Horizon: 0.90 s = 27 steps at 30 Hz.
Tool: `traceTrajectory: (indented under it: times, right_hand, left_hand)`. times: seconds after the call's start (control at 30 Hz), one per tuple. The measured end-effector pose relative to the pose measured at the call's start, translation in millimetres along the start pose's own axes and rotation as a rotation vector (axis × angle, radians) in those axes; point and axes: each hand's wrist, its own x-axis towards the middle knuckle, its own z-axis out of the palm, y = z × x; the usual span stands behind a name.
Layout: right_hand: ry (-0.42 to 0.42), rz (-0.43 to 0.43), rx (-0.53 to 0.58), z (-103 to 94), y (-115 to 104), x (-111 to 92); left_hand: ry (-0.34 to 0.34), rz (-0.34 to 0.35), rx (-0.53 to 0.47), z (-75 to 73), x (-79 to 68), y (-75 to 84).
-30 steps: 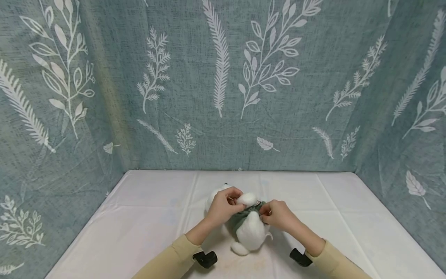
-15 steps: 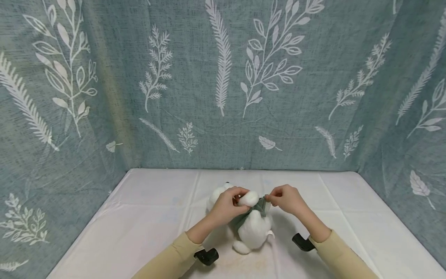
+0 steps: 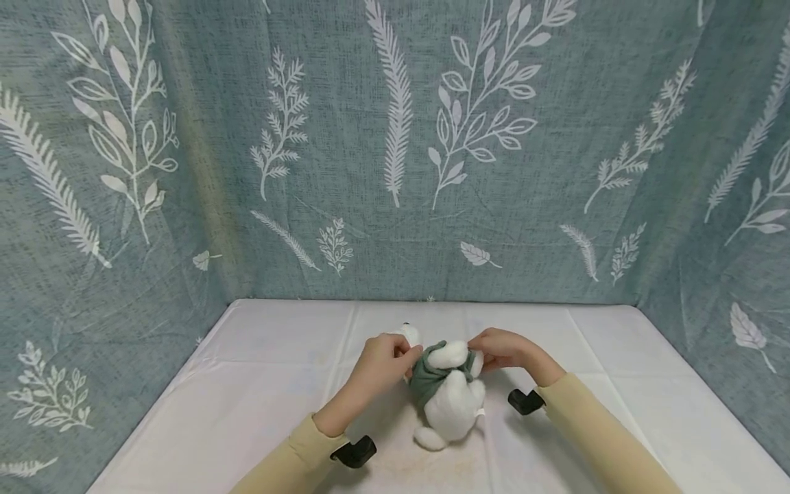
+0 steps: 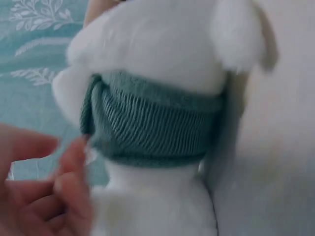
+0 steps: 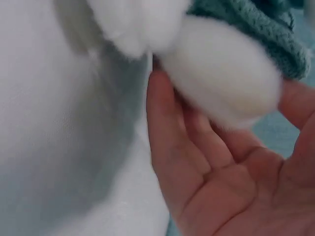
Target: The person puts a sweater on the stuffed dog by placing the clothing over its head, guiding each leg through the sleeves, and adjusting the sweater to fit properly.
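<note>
A white plush toy [image 3: 453,412] lies on the table with its dark-tipped head end pointing away. Around its middle sits a green knitted sweater [image 4: 152,123], ribbed and bunched at one edge. My left hand [image 3: 378,365] is at the toy's head-side left; in the left wrist view its fingertips are right at the sweater's edge, blurred, with thumb and forefinger apart. On the other side, my right hand [image 3: 506,348] holds a white limb [image 5: 226,73] of the toy, fingers behind it and thumb by the knit. Parts of the right fingers are hidden behind the limb.
A white cloth covers the table [image 3: 278,391]. Blue-green curtains [image 3: 345,137] with white leaf prints hang behind and at both sides. Black wrist-worn devices [image 3: 354,451] sit under both sleeves, close above the tabletop. A small white tag [image 3: 480,412] sticks out from the toy's right side.
My left hand has let go of the upper limb and moved left towards the head. My right hand, earlier pulling the sweater's edge up and right, now holds a limb. The sweater shows more openly.
</note>
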Motion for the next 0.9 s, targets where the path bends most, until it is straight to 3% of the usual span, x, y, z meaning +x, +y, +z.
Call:
traceTrajectory:
  times: [0.13,0.23,0.4,0.57,0.9]
  right_hand:
    - [-0.106,0.016,0.035,-0.8,3,2]
    - [-0.168,0.008,0.047,-0.1,3,1]
    - [-0.179,0.006,0.067,3.7,0,-3]
    - [-0.121,-0.024,0.132,11.8,-5,-13]
    - [0.08,-0.194,0.24,21.3,-18,-30]
  left_hand:
    - [-0.158,-0.113,0.007,-0.8,-1.6,-5.0]
    - [-0.213,-0.167,-0.064,1.5,-1.6,-8.4]
    - [-0.211,-0.242,-0.173,1.5,1.2,-11.0]
    - [-0.188,-0.279,-0.201,0.1,4.8,-8.9]
    - [-0.136,-0.191,-0.114,-10.6,13.5,5.0]
